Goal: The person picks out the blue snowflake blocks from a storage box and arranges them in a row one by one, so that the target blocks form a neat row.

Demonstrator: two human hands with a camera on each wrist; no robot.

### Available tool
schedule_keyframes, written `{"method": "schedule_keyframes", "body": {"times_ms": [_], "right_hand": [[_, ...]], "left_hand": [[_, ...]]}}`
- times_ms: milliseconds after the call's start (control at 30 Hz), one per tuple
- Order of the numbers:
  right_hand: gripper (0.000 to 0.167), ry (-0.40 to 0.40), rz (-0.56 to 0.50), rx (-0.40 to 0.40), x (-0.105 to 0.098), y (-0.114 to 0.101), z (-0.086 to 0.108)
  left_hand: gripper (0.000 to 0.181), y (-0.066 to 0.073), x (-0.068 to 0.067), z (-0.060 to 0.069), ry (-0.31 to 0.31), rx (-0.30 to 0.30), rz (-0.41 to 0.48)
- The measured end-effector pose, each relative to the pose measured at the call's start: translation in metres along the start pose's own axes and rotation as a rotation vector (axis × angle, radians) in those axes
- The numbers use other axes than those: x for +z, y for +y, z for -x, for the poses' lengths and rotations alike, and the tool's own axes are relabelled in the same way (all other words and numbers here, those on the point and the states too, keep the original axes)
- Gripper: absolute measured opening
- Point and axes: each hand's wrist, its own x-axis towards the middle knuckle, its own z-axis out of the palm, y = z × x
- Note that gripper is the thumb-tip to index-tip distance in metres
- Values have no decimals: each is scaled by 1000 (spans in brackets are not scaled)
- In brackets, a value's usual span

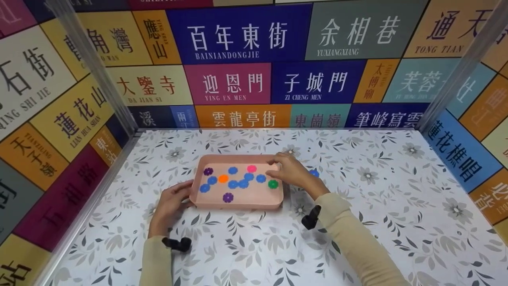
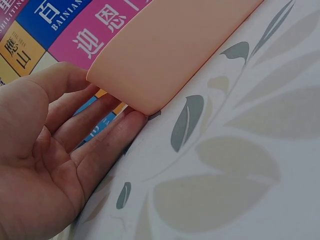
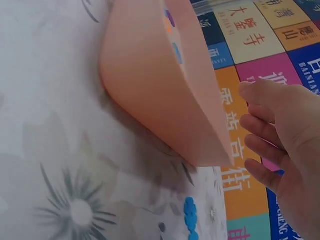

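Note:
A pink rectangular tray sits on the patterned table, holding several small flower-shaped plastic discs. Most are blue, like this blue disc; there are also purple, an orange disc, a pink disc and a green disc. My left hand rests at the tray's left end, its extended fingertips touching the outer wall in the left wrist view. Over the right rim hovers my right hand, thumb and fingers apart with nothing between them; the right wrist view shows it clear of the wall.
Outside the tray, partly behind my right wrist, lie blue discs on the floral tabletop. Walls with coloured sign panels enclose the table at the back and both sides. A black wrist camera is strapped to each forearm.

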Motion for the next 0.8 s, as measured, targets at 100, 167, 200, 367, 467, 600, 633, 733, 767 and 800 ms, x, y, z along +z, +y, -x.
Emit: {"method": "schedule_keyframes", "body": {"times_ms": [100, 167, 200, 367, 467, 600, 633, 733, 767, 800], "right_hand": [[42, -14, 4, 5, 9, -1, -2], [42, -17, 12, -1, 13, -1, -2], [42, -22, 14, 0, 15, -1, -2], [43, -34, 53, -41, 22, -1, -5], [42, -14, 94, -97, 27, -1, -8], [40, 11, 149, -134, 32, -1, -10], [39, 12, 159, -131, 33, -1, -10], [38, 12, 190, -116, 35, -1, -11], [38, 10, 198, -108, 36, -1, -11], [39, 6, 209, -101, 37, -1, -12]], "left_hand": [[43, 0, 0, 0, 2, -8, 7], [43, 0, 0, 0, 0, -12, 24], [44, 0, 1, 0, -3, -13, 28], [43, 0, 0, 0, -3, -3, 51], [43, -1, 0, -1, -4, 25, 36], [42, -2, 0, -1, 1, 45, -4], [42, -2, 0, -2, 8, 38, -10], [43, -1, 0, -1, 3, 29, -3], [44, -1, 0, -1, 1, 25, 4], [44, -1, 0, -1, 1, 21, 6]]}}
